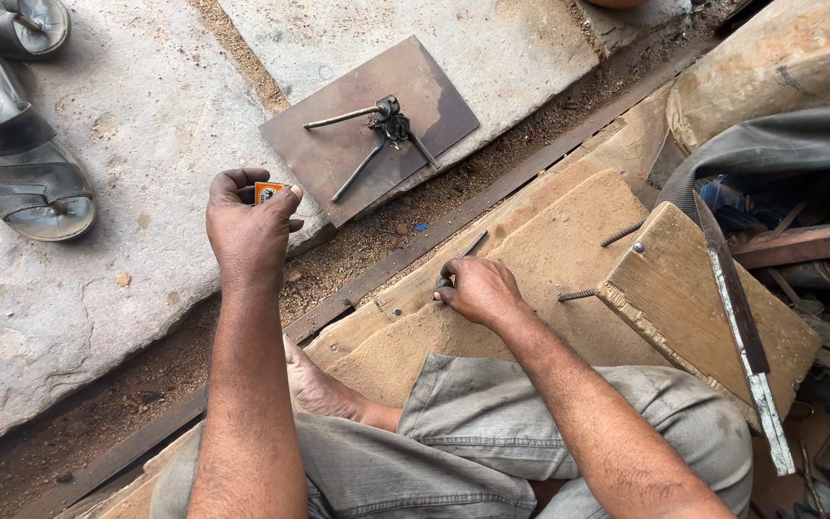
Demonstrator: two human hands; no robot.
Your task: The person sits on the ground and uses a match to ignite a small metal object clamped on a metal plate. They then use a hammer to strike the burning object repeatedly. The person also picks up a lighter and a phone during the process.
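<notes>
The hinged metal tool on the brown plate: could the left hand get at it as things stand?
Probably yes. The left hand, closed on a small orange box, sits just beside the brown plate; nothing lies between it and the hinged metal tool, though its fingers are occupied.

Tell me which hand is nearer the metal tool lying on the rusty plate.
Left. The left hand, pinching a small orange box, sits just beside the plate's near-left corner, close to the metal tool. The right hand grips a dark rod farther off, on the wooden board.

two sandals, two loose bolts
</notes>
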